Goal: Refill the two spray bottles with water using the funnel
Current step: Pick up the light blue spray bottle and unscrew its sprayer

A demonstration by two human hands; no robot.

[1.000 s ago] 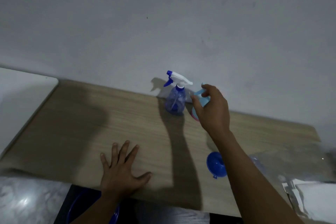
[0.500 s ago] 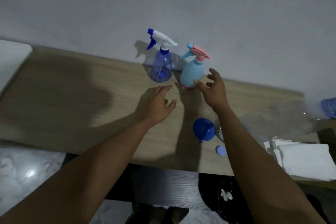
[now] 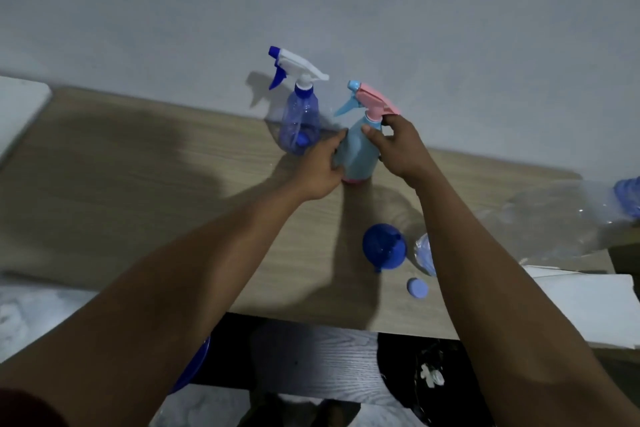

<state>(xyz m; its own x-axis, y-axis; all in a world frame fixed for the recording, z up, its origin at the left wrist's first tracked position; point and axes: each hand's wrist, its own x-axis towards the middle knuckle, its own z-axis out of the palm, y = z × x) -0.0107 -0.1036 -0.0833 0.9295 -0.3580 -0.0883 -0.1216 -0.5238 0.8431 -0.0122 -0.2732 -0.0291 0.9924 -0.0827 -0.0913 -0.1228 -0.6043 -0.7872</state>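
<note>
Two spray bottles stand near the wall at the back of the wooden table (image 3: 145,184). The clear blue bottle (image 3: 300,128) has a white and blue trigger head. Right of it is the light blue bottle (image 3: 358,152) with a pink trigger head. My left hand (image 3: 320,166) grips the light blue bottle's body from the left. My right hand (image 3: 398,146) pinches its neck just under the pink head. A blue funnel (image 3: 384,251) lies on the table nearer to me.
A small light blue cap (image 3: 417,287) lies by the funnel, beside a clear water bottle (image 3: 424,253) partly hidden behind my right forearm. A large clear plastic bottle (image 3: 561,218) lies at the right. White paper (image 3: 585,305) sits at the front right corner.
Both hands have moved forward from the table onto the light blue bottle: the left now grips its body and the right pinches its neck. The view has shifted closer.
</note>
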